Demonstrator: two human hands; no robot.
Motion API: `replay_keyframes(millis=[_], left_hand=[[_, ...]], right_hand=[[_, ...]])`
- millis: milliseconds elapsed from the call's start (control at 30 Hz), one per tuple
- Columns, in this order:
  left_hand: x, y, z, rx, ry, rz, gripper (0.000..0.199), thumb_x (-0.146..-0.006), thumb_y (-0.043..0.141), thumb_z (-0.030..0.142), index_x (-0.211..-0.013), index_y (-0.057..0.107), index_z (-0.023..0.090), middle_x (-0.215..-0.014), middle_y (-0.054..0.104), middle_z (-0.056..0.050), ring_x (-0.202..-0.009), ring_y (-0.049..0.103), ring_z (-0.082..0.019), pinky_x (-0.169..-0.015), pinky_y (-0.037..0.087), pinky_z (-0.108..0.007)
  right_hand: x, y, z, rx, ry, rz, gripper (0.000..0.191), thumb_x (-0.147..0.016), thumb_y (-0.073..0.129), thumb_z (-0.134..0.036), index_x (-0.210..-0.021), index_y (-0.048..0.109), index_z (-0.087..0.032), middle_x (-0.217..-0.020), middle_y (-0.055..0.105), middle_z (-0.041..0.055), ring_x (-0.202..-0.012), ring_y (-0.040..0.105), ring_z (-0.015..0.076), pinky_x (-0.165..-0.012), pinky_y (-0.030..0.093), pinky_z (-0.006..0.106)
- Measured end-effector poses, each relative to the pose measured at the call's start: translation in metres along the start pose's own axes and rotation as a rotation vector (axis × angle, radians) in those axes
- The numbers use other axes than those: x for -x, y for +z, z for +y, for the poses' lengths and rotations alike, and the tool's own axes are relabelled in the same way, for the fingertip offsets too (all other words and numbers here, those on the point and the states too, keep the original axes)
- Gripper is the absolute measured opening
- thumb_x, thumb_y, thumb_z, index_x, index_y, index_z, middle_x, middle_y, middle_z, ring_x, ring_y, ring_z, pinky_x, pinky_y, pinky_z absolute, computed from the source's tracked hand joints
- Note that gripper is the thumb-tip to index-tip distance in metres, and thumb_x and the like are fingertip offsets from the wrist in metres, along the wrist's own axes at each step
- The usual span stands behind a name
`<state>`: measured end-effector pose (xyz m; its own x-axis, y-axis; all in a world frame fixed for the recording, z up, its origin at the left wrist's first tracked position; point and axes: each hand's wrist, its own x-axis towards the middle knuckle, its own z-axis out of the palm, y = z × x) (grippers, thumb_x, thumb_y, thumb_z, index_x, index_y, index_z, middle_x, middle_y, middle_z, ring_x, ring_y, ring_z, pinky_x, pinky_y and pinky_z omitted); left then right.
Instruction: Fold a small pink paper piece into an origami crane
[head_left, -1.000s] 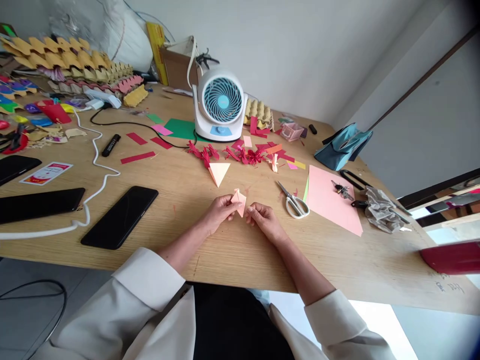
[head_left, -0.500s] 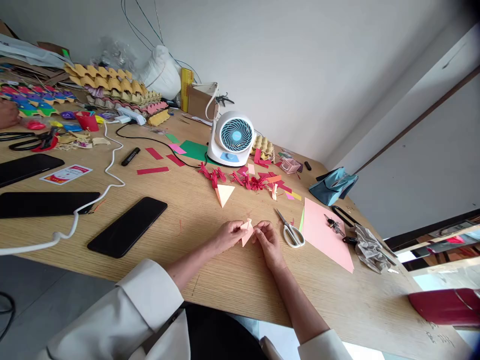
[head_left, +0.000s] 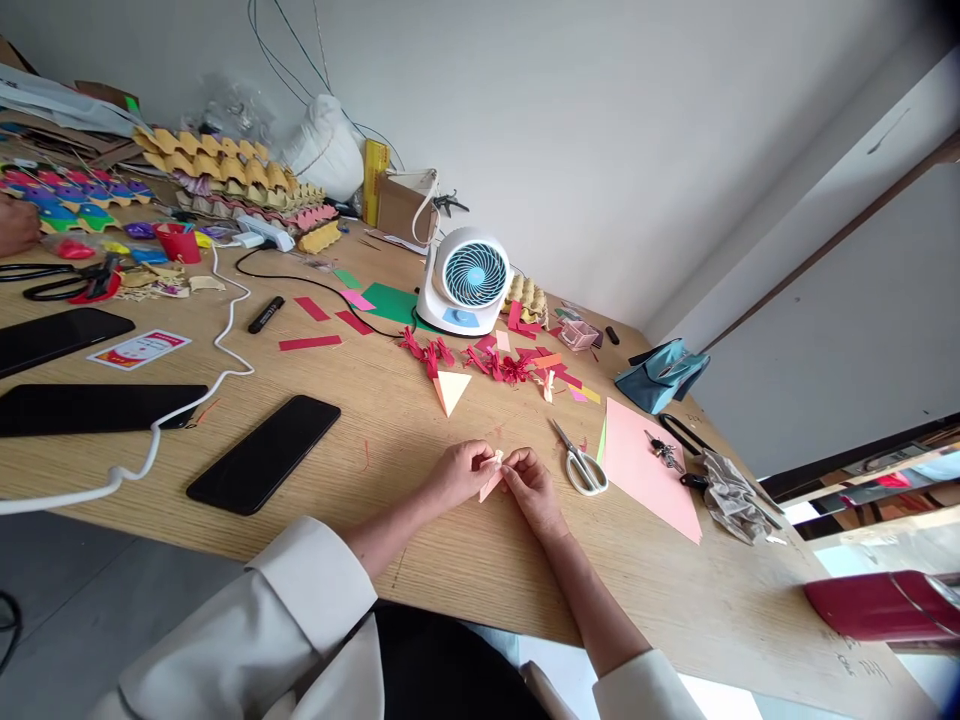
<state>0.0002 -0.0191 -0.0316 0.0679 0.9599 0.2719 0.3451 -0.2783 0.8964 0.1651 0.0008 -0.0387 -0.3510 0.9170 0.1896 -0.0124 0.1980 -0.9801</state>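
Between my two hands, just above the wooden table, is a small folded piece of pale pink paper (head_left: 490, 484). My left hand (head_left: 463, 474) pinches its left side between thumb and fingers. My right hand (head_left: 529, 486) pinches its upper right edge, close to the left fingertips. The fingers cover part of the paper. Beyond the hands lies a cream paper triangle (head_left: 451, 392), beside a row of crumpled red paper pieces (head_left: 504, 364). White-handled scissors (head_left: 580, 460) rest to the right of my right hand.
A white fan (head_left: 466, 282) stands at the back among paper scraps. Pink sheets (head_left: 651, 470) with keys (head_left: 664, 450) lie at right, near a red bottle (head_left: 877, 606). Phones, one a black phone (head_left: 264, 455), and a white cable (head_left: 225, 350) are at left. Another person's hand (head_left: 16, 225) shows at far left.
My right hand has moved left onto the folded paper, which it was beside before. The paper has tilted and less of it shows. The view has shifted slightly.
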Motion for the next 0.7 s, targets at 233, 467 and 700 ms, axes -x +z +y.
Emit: replay_keyframes(millis=[233,467,700], left_hand=[[-0.0005,-0.0013,0.0034,0.035,-0.017,0.012,0.02,-0.078,0.057,0.031,-0.064,0.05,0.018,-0.059,0.047,0.005,-0.059,0.043,-0.011,-0.057,0.032,-0.023],[-0.0028,-0.0008,0.0038,0.077,-0.056,0.028,0.028,-0.079,0.056,0.039,-0.062,0.051,0.018,-0.056,0.046,0.004,-0.058,0.042,-0.011,-0.057,0.031,-0.024],[-0.0078,-0.0015,0.0014,0.045,-0.073,0.027,0.03,-0.078,0.054,0.038,-0.056,0.046,0.018,-0.053,0.041,0.005,-0.055,0.039,-0.011,-0.055,0.028,-0.024]], right_hand=[[0.0023,0.0018,-0.0025,0.02,0.038,-0.073,0.034,-0.079,0.07,-0.049,-0.087,0.051,-0.022,-0.075,0.056,-0.0014,-0.058,0.052,0.0118,-0.057,0.044,0.028],[-0.0004,0.0018,0.0021,0.017,0.044,-0.088,0.039,-0.077,0.07,-0.051,-0.089,0.045,-0.024,-0.068,0.052,-0.0053,-0.056,0.049,0.0106,-0.055,0.042,0.026],[-0.0016,0.0013,0.0066,0.028,0.032,-0.097,0.039,-0.078,0.067,-0.054,-0.088,0.044,-0.024,-0.067,0.05,-0.0057,-0.056,0.047,0.0108,-0.055,0.039,0.026]])
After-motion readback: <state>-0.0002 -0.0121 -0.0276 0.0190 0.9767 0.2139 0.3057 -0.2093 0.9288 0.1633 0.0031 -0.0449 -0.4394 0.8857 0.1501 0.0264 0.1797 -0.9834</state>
